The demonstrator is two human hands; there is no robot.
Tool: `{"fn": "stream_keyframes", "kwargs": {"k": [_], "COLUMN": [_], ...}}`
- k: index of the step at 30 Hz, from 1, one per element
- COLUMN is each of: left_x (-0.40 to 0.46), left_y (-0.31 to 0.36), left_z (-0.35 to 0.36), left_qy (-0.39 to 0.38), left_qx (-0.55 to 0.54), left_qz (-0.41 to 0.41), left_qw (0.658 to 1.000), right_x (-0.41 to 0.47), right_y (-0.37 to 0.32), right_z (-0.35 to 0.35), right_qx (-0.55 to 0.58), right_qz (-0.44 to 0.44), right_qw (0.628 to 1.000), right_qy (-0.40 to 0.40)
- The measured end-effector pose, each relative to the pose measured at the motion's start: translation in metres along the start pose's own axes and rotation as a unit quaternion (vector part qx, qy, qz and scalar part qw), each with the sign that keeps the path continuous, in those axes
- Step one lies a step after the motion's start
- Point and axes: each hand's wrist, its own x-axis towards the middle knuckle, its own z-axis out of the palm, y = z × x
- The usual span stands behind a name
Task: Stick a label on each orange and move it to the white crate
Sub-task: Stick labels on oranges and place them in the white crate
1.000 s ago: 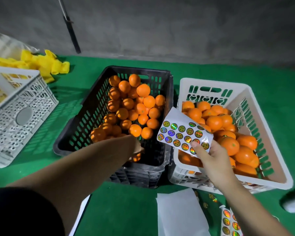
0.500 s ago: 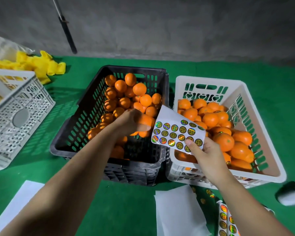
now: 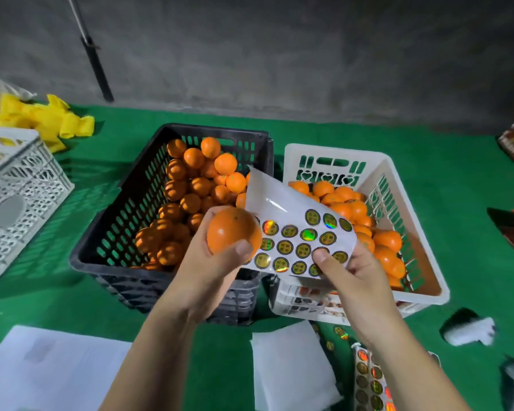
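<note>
The left hand (image 3: 211, 271) grips an orange (image 3: 232, 230), touching the sticker sheet (image 3: 297, 232) pinched in the right hand (image 3: 350, 271) just beside it; the white crate (image 3: 428, 262) lies beyond the right hand.

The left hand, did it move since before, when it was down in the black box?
Yes. The left hand came up out of the black crate toward the person, gripping an orange, which it holds beside the sticker sheet.
</note>
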Motion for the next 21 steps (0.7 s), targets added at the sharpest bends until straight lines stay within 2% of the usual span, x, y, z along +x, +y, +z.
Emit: {"fn": "stream_keyframes", "kwargs": {"k": [2, 3, 5, 8, 12, 13, 15, 18, 21], "left_x": [-0.007, -0.01, -0.016, -0.022, -0.033, -0.035, -0.038, -0.044, -0.049], "left_y": [0.002, 0.002, -0.002, -0.008, -0.005, -0.003, 0.001, 0.008, 0.014], "left_z": [0.009, 0.013, 0.02, 0.026, 0.029, 0.03, 0.031, 0.034, 0.032], "left_qy": [0.003, 0.0, -0.023, -0.045, -0.046, -0.046, -0.048, -0.062, -0.082], "left_qx": [-0.016, -0.018, -0.019, 0.005, 0.056, 0.069, 0.079, 0.109, 0.153], "left_qz": [0.015, 0.014, 0.018, 0.036, 0.046, 0.053, 0.066, 0.081, 0.104], "left_qw": [1.0, 1.0, 0.999, 0.998, 0.996, 0.995, 0.994, 0.989, 0.979], "right_x": [-0.008, -0.012, -0.022, -0.035, -0.046, -0.047, -0.045, -0.046, -0.051], "right_y": [-0.015, -0.022, -0.039, -0.066, -0.089, -0.093, -0.096, -0.096, -0.1], "right_z": [0.002, 0.002, 0.001, -0.002, -0.005, -0.006, -0.008, -0.009, -0.012], "right_qx": [-0.101, -0.184, -0.345, -0.47, -0.528, -0.533, -0.511, -0.434, -0.288], "right_qz": [-0.062, -0.109, -0.224, -0.33, -0.378, -0.38, -0.376, -0.32, -0.17], "right_qw": [0.99, 0.968, 0.894, 0.802, 0.746, 0.744, 0.767, 0.841, 0.942], "right_qy": [0.077, 0.128, 0.179, 0.163, 0.147, 0.137, 0.098, 0.045, 0.002]}}
